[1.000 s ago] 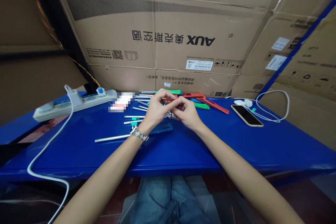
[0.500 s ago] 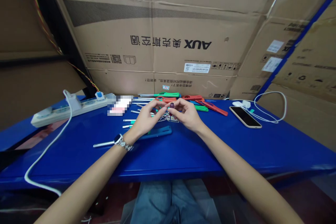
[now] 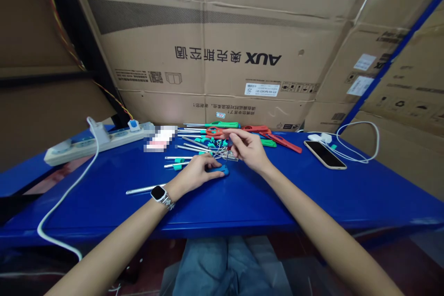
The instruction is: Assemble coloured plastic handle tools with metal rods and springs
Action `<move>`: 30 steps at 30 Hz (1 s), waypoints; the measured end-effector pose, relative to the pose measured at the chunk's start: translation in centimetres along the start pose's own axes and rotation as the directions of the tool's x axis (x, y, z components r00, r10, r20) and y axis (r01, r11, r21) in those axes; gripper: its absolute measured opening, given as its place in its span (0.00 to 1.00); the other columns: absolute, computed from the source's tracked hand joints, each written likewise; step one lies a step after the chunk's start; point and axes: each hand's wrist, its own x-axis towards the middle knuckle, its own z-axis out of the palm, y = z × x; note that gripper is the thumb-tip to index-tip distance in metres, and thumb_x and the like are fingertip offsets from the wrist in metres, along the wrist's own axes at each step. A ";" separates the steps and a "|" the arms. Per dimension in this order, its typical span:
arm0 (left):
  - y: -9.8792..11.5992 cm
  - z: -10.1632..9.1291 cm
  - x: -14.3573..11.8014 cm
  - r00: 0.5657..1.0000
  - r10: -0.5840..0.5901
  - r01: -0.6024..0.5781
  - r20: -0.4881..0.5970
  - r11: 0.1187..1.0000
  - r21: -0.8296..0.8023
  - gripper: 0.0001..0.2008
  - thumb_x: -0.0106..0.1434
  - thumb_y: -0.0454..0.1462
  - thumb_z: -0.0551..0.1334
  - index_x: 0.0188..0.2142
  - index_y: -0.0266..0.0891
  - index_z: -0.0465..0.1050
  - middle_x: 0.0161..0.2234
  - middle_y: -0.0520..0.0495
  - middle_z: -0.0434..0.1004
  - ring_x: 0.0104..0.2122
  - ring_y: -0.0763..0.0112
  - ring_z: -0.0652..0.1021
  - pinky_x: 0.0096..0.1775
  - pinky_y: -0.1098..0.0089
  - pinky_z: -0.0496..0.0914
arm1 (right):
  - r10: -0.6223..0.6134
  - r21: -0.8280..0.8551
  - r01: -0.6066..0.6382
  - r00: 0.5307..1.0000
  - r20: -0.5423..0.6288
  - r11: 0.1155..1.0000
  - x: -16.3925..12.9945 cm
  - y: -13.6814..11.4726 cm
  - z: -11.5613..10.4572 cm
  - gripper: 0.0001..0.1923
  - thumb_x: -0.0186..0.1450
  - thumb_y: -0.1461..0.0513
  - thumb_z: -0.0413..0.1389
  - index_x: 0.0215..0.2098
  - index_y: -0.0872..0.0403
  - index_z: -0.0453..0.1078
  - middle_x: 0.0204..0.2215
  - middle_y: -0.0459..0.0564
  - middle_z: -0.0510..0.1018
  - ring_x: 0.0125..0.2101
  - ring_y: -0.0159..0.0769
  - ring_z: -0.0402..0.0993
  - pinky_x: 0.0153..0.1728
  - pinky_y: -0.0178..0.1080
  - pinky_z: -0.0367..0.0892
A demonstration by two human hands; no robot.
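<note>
My left hand (image 3: 198, 172) lies low on the blue table (image 3: 263, 194), fingers wrapped over a blue plastic handle (image 3: 223, 170) whose long metal rod (image 3: 140, 189) sticks out to the left past my wristwatch (image 3: 158, 193). My right hand (image 3: 249, 149) hovers just behind it, thumb and forefinger pinched on a small part that is too tiny to make out. Under and beyond my hands lies a pile of loose metal rods (image 3: 189, 147) with green end caps (image 3: 178, 160), plus green (image 3: 222, 125) and red handles (image 3: 281, 141).
A smartphone (image 3: 325, 154) and a white charger cable (image 3: 360, 141) lie at the right. A white power strip (image 3: 93, 141) with a trailing white cord (image 3: 65, 192) sits at the left. Large cardboard boxes (image 3: 225, 55) wall off the back of the table.
My left hand has left the right hand, dropped to the table and closed over the blue handle. My right hand stays raised with its pinch.
</note>
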 end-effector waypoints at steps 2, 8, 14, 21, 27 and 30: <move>0.0 0.0 -0.1 1.000 0.002 -0.002 -0.001 1.000 -0.009 0.15 0.58 0.48 0.69 0.38 0.40 0.82 0.33 0.47 0.77 0.31 0.67 0.74 0.35 0.68 0.68 | 0.074 0.079 -0.081 0.994 0.082 0.994 0.6 -0.4 -0.4 0.19 0.62 0.50 0.60 0.43 0.54 0.75 0.38 0.52 0.82 0.16 0.22 0.65 0.13 0.29 0.55; -0.1 0.1 -0.1 1.000 -0.016 0.016 -0.002 1.000 0.004 0.14 0.59 0.47 0.69 0.38 0.40 0.82 0.33 0.47 0.78 0.31 0.67 0.74 0.35 0.68 0.67 | 0.167 0.124 -0.173 0.984 0.063 0.977 2.2 -1.0 -0.2 0.20 0.54 0.53 0.69 0.28 0.54 0.64 0.28 0.48 0.83 0.11 0.24 0.66 0.10 0.28 0.54; -0.2 0.1 -0.1 1.000 -0.006 0.006 -0.004 1.000 0.002 0.14 0.58 0.47 0.69 0.38 0.40 0.82 0.33 0.47 0.78 0.31 0.67 0.74 0.35 0.68 0.67 | 0.165 0.111 -0.165 0.986 0.011 0.980 1.5 -0.9 0.4 0.20 0.59 0.47 0.63 0.32 0.54 0.64 0.26 0.43 0.79 0.10 0.21 0.63 0.09 0.27 0.54; -0.1 0.1 -0.1 1.000 -0.016 0.016 -0.006 1.000 -0.012 0.15 0.58 0.47 0.69 0.39 0.40 0.82 0.34 0.47 0.78 0.32 0.66 0.74 0.36 0.67 0.67 | 0.147 0.084 -0.153 0.986 0.074 0.985 0.8 -1.5 -0.6 0.20 0.59 0.47 0.63 0.31 0.56 0.70 0.25 0.46 0.79 0.14 0.22 0.65 0.12 0.28 0.59; 0.0 0.1 -0.2 1.000 -0.005 0.005 -0.011 1.000 -0.031 0.15 0.58 0.48 0.69 0.39 0.41 0.83 0.34 0.47 0.78 0.32 0.66 0.75 0.36 0.67 0.68 | 0.125 0.098 -0.117 0.989 -0.081 0.988 1.2 -0.9 0.4 0.26 0.54 0.49 0.68 0.26 0.52 0.55 0.24 0.46 0.80 0.10 0.22 0.62 0.09 0.28 0.54; 0.0 0.1 -0.2 1.000 -0.010 0.010 -0.007 0.999 -0.032 0.15 0.58 0.48 0.69 0.39 0.41 0.83 0.33 0.47 0.78 0.32 0.66 0.75 0.36 0.67 0.68 | 0.097 0.096 -0.088 0.990 -0.099 0.992 1.0 -0.7 0.8 0.21 0.58 0.47 0.64 0.32 0.53 0.62 0.23 0.43 0.78 0.10 0.21 0.61 0.09 0.27 0.54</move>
